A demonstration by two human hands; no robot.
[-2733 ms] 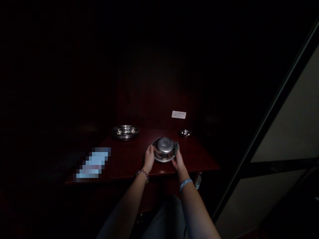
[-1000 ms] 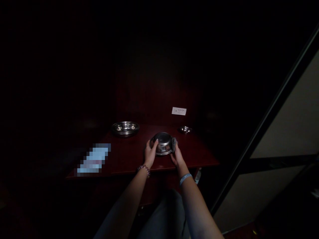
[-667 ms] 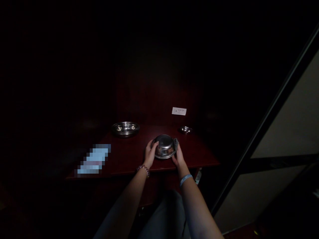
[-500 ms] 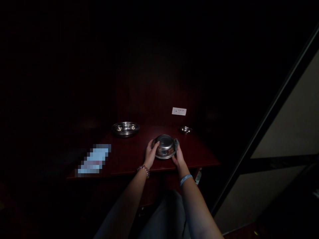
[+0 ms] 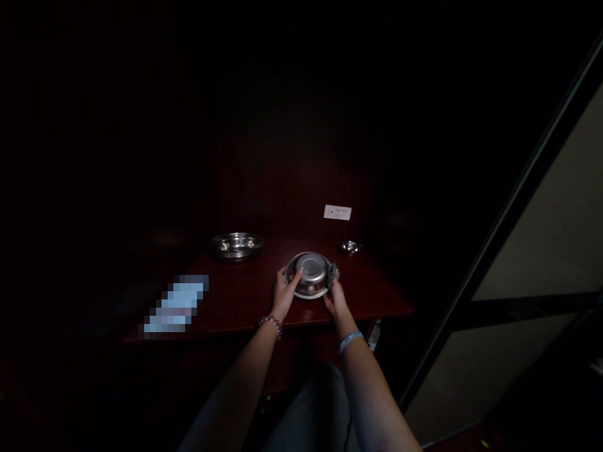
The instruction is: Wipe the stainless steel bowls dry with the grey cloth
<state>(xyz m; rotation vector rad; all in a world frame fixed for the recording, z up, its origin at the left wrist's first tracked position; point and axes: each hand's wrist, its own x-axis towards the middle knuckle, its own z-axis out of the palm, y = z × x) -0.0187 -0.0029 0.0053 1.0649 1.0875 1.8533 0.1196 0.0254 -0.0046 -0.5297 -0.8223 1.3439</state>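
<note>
A shiny metal bowl point(image 5: 311, 267) with a wide rim is held bottom up above the front part of the dark red desk. My left hand point(image 5: 284, 295) grips its left side, the thumb lying on the outer wall. On the right side, my right hand point(image 5: 337, 300) presses a crumpled grey cloth point(image 5: 331, 274) against the bowl's wall and rim. The right fingertips are partly hidden by cloth and bowl.
Stacked metal bowls point(image 5: 236, 246) stand at the back left of the desk point(image 5: 235, 301). A small metal dish point(image 5: 350, 248) sits back right, below a white wall socket point(image 5: 338, 212). A blurred-out bright flat item point(image 5: 176, 306) lies front left. Dark panels enclose the desk.
The bowl has tilted a little, so its base and far rim show more. The grey cloth has shifted slightly down along the right side, and more of it shows.
</note>
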